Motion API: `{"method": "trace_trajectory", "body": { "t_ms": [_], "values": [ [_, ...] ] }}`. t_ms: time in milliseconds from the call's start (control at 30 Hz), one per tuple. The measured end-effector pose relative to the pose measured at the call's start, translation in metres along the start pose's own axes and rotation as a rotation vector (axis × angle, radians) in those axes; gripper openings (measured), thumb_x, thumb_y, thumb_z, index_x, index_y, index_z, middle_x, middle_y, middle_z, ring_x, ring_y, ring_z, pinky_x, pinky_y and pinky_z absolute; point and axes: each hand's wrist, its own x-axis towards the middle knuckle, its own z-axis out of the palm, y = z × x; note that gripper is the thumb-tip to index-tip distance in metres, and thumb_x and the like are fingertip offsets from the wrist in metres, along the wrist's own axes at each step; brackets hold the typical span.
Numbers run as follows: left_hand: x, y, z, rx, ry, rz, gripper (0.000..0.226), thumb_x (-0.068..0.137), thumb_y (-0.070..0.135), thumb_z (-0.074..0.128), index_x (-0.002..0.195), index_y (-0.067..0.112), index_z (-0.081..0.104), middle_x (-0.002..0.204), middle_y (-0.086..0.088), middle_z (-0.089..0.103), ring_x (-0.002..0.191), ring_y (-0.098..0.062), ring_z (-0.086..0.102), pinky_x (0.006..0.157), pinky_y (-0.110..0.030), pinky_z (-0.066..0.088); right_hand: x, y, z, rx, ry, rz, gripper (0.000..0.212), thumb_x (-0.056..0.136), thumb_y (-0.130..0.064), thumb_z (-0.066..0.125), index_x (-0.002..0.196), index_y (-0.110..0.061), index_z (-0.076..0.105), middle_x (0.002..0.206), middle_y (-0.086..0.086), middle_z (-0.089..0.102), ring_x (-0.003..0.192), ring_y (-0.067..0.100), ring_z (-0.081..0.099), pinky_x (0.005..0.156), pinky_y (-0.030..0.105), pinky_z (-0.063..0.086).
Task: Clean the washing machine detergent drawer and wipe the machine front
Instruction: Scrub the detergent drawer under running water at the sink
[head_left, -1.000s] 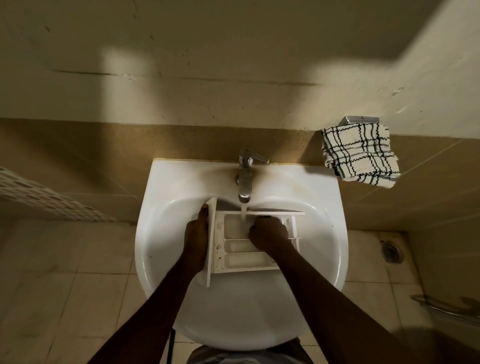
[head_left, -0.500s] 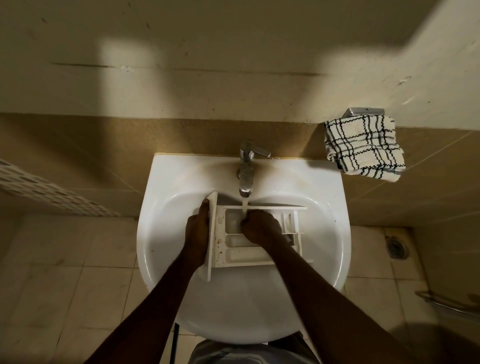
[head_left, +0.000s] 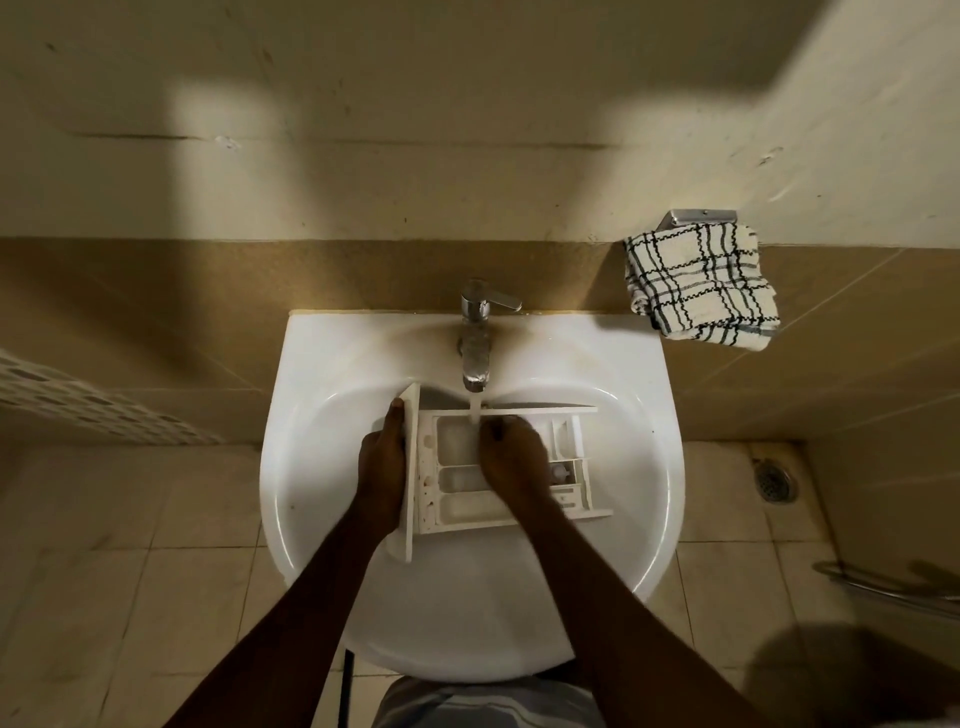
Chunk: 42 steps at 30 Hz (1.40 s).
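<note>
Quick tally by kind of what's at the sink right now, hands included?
Hands: 2 (left hand, right hand)
Drawer: 1
Tap: 1, running
Sink: 1
Checked cloth: 1, on the wall holder
Floor drain: 1
Total: 7

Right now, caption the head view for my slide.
Both hands hold a detergent drawer under the running tap in a white sink.

The right hand (head_left: 511, 454) hides the detergent drawer's (head_left: 457, 506) middle compartments.
</note>
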Motion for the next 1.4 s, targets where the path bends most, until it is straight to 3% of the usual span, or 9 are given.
{"method": "trace_trajectory", "body": {
  "t_ms": [100, 267, 400, 600, 767, 900, 1100, 1233, 1400],
  "values": [
    [-0.001, 0.000, 0.000, -0.001, 0.008, 0.009, 0.058, 0.101, 0.052, 0.041, 0.091, 0.003, 0.071, 0.068, -0.008, 0.067, 0.062, -0.023, 0.064, 0.057, -0.029, 0.052, -0.030, -0.018, 0.027, 0.142, 0.145, -0.357, 0.022, 0.097, -0.014, 0.046, 0.106, -0.006, 0.065, 0.111, 0.009, 0.063, 0.106, 0.021, 0.060, 0.086, 0.023, 0.046],
    [-0.003, 0.002, 0.002, -0.025, 0.014, -0.011, 0.055, 0.100, 0.052, 0.044, 0.084, 0.006, 0.068, 0.063, -0.006, 0.065, 0.056, -0.021, 0.062, 0.053, -0.028, 0.051, -0.026, 0.006, 0.036, -0.214, 0.129, -0.701, 0.048, 0.102, -0.029, 0.036, 0.145, -0.010, 0.043, 0.148, 0.012, 0.048, 0.139, 0.028, 0.041, 0.115, 0.040, 0.030],
    [-0.004, 0.003, 0.001, -0.018, 0.001, -0.020, 0.056, 0.101, 0.053, 0.042, 0.089, 0.007, 0.072, 0.065, -0.006, 0.067, 0.057, -0.020, 0.064, 0.054, -0.027, 0.051, -0.007, 0.066, 0.008, -0.272, 0.164, -0.582, 0.052, 0.105, -0.037, 0.031, 0.154, -0.022, 0.028, 0.159, 0.001, 0.029, 0.150, 0.019, 0.020, 0.120, 0.041, 0.023],
    [-0.002, 0.003, 0.001, -0.029, -0.016, -0.014, 0.057, 0.101, 0.052, 0.041, 0.091, 0.005, 0.072, 0.069, -0.008, 0.068, 0.061, -0.023, 0.065, 0.058, -0.029, 0.054, -0.004, 0.090, 0.000, -0.156, 0.445, -0.241, 0.054, 0.103, -0.032, 0.029, 0.148, -0.003, 0.038, 0.153, 0.014, 0.037, 0.144, 0.028, 0.034, 0.112, 0.049, 0.035],
    [-0.006, 0.005, 0.002, -0.051, -0.003, -0.002, 0.054, 0.102, 0.050, 0.043, 0.087, 0.006, 0.071, 0.062, -0.003, 0.066, 0.053, -0.017, 0.065, 0.048, -0.022, 0.051, -0.026, 0.000, 0.053, -0.126, 0.182, -0.525, 0.052, 0.101, -0.027, 0.038, 0.151, -0.014, 0.035, 0.152, 0.010, 0.042, 0.139, 0.024, 0.040, 0.116, 0.039, 0.033],
    [-0.007, 0.006, 0.003, -0.018, 0.014, -0.005, 0.054, 0.102, 0.051, 0.042, 0.081, 0.010, 0.071, 0.059, -0.002, 0.067, 0.053, -0.016, 0.065, 0.049, -0.023, 0.050, -0.024, 0.009, 0.036, -0.190, 0.141, -0.670, 0.046, 0.102, -0.028, 0.036, 0.146, -0.013, 0.044, 0.144, 0.010, 0.052, 0.133, 0.022, 0.048, 0.106, 0.040, 0.044],
    [-0.005, 0.006, 0.001, -0.003, -0.003, 0.006, 0.055, 0.102, 0.050, 0.040, 0.094, 0.006, 0.072, 0.068, -0.005, 0.068, 0.058, -0.017, 0.065, 0.052, -0.024, 0.051, 0.005, 0.106, -0.015, -0.219, 0.374, -0.397, 0.052, 0.102, -0.028, 0.027, 0.148, -0.008, 0.040, 0.154, 0.007, 0.038, 0.145, 0.024, 0.031, 0.114, 0.046, 0.033],
    [-0.006, 0.006, 0.001, 0.002, -0.014, 0.002, 0.056, 0.102, 0.050, 0.040, 0.096, 0.004, 0.070, 0.067, -0.005, 0.067, 0.059, -0.020, 0.064, 0.054, -0.027, 0.052, -0.007, 0.071, 0.010, -0.109, 0.474, -0.265, 0.053, 0.103, -0.028, 0.027, 0.146, 0.000, 0.040, 0.151, 0.015, 0.040, 0.143, 0.028, 0.034, 0.116, 0.045, 0.033],
    [-0.008, 0.006, 0.001, -0.010, -0.029, 0.022, 0.055, 0.103, 0.050, 0.038, 0.084, 0.009, 0.070, 0.057, 0.000, 0.066, 0.054, -0.018, 0.064, 0.049, -0.023, 0.051, -0.029, 0.003, 0.049, -0.112, 0.226, -0.483, 0.047, 0.102, -0.030, 0.038, 0.147, -0.015, 0.041, 0.143, 0.009, 0.050, 0.129, 0.020, 0.049, 0.103, 0.034, 0.046]
  ]
}}
